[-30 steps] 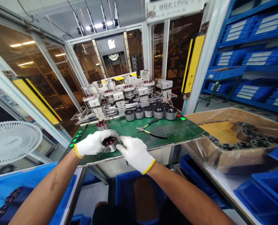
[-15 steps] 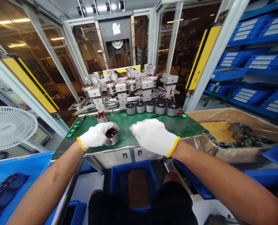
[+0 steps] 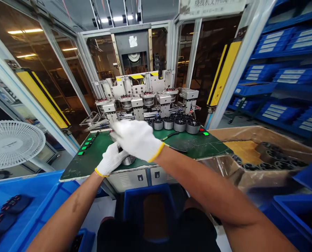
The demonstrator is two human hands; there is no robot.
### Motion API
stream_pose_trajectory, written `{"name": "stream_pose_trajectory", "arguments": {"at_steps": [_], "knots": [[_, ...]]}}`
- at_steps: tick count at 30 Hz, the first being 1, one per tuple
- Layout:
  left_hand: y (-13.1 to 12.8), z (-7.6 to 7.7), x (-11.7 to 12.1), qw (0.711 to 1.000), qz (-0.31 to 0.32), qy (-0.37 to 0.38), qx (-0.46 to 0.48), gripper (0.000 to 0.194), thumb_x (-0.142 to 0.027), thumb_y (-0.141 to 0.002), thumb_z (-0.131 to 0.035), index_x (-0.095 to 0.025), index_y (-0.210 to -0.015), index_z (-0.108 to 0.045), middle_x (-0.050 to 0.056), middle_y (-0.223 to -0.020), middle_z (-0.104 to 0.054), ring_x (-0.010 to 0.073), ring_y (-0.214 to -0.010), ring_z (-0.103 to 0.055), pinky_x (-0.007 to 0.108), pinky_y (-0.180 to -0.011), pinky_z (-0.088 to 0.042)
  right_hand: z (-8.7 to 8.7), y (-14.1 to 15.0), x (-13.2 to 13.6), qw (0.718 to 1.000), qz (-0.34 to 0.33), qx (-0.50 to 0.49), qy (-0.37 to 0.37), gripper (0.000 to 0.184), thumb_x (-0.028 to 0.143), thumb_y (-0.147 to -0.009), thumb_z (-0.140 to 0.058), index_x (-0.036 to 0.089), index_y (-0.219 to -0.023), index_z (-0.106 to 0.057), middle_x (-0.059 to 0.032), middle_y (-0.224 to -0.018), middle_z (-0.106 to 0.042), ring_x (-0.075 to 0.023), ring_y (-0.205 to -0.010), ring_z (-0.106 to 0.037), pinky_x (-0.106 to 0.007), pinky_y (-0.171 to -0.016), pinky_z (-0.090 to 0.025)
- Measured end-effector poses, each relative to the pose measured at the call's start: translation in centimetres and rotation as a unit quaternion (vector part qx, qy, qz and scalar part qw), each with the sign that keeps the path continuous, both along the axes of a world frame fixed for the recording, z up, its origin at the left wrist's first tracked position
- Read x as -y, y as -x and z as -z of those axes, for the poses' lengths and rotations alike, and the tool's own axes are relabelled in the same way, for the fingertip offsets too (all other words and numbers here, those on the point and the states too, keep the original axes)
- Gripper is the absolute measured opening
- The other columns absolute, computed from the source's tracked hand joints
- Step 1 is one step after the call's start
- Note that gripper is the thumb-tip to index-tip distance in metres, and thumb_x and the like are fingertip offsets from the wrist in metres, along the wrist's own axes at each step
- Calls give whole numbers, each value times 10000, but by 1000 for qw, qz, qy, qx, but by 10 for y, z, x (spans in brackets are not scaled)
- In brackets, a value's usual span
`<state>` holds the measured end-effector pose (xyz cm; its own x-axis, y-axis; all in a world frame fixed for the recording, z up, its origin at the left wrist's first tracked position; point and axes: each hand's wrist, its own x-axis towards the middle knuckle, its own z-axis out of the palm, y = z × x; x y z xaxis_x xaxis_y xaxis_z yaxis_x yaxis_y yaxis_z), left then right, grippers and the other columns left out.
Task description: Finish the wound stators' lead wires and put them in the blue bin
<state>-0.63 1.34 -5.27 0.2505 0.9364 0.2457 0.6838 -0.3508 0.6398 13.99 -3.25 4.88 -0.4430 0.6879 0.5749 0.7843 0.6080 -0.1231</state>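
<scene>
My left hand [image 3: 110, 160], in a white glove with a yellow cuff, is closed on a motor stator [image 3: 129, 160] at the front of the green worktop [image 3: 205, 143]. Only the stator's grey lower side shows; its top is covered by my right hand. My right hand [image 3: 137, 139], gloved alike, is stretched across above it toward the left. Its fingertips are smeared by motion, so whether they hold anything is unclear. To the right of this hand lies a pair of dark-handled pliers [image 3: 178, 149] on the worktop.
Several grey stators [image 3: 192, 127] stand in rows at the worktop's back. Behind them is a winding machine [image 3: 137, 103] with metal fixtures. A carton [image 3: 250, 140] with more stators is on the right, a blue bin [image 3: 40, 206] and a white fan [image 3: 14, 143] on the left.
My right hand has swung left and over the stator, covering its top and the second stator behind. My left hand stays on the stator. The pliers have come into sight.
</scene>
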Motion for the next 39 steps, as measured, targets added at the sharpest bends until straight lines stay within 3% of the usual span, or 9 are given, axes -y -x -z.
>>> {"name": "stream_pose_trajectory", "arguments": {"at_steps": [3,6,11,14,19,25,29,35,39], "knots": [[4,6,1,995,25,4,97,454,-461,-873,-392,-121,-1062,-626,59,-996,-688,237,-980,-611,338,-902,-477,33,-26,30,995,-5,-85,-46,363,417,-998,-354,202,-1106,-627,-56,-967,-664,-211,-889,-623,-304,-801,-447],[9,9,-2,987,68,22,146,414,-414,-864,-423,-143,-1101,-628,45,-1038,-677,208,-969,-610,315,-895,-478,79,-41,48,999,-23,17,37,358,380,-998,-342,201,-1140,-618,-68,-1042,-662,-194,-843,-633,-279,-738,-453],[15,11,-6,971,135,129,152,608,-272,-618,-710,-202,-1201,-550,14,-911,-670,162,-717,-626,300,-696,-533,120,-33,32,977,126,137,105,418,278,-970,-315,233,-1371,-427,-75,-1462,-366,-193,-797,-642,-315,-669,-478],[15,9,-3,954,154,174,190,615,-290,-642,-714,-188,-1215,-516,11,-846,-652,139,-626,-604,306,-643,-538,117,-29,17,979,139,108,106,407,317,-967,-345,226,-1352,-440,-74,-1364,-489,-206,-858,-636,-308,-711,-474],[13,2,-2,947,173,186,198,571,-306,-669,-702,-200,-1197,-512,-9,-826,-632,129,-593,-610,304,-623,-541,113,-26,18,977,135,73,148,283,328,-971,-386,246,-1111,-618,-35,-871,-691,-221,-766,-645,-301,-670,-425],[9,4,-7,967,154,137,149,486,-304,-674,-686,-195,-1137,-584,21,-924,-650,131,-677,-607,240,-592,-513,120,-11,22,978,60,-14,201,268,311,-971,-421,224,-950,-674,-18,-820,-703,-175,-790,-649,-253,-649,-379],[4,11,-7,960,146,150,186,459,-295,-694,-666,-190,-1131,-574,-1,-818,-632,119,-599,-585,241,-552,-496,113,-40,-7,973,-41,9,228,234,308,-941,-476,215,-925,-691,-13,-837,-702,-150,-766,-631,-226,-634,-382],[0,11,-6,956,155,136,211,413,-211,-672,-662,-168,-1076,-595,-12,-755,-620,96,-569,-559,242,-578,-483,103,-56,-76,956,-25,-79,281,283,172,-888,-450,175,-1085,-653,-6,-813,-687,-111,-595,-589,-195,-574,-416],[0,10,-5,954,159,132,215,415,-221,-674,-662,-159,-1078,-593,-7,-744,-629,94,-561,-553,244,-580,-482,101,-45,-83,952,-40,-104,287,239,158,-849,-477,191,-957,-687,15,-714,-671,-133,-624,-608,-203,-594,-451]]}}
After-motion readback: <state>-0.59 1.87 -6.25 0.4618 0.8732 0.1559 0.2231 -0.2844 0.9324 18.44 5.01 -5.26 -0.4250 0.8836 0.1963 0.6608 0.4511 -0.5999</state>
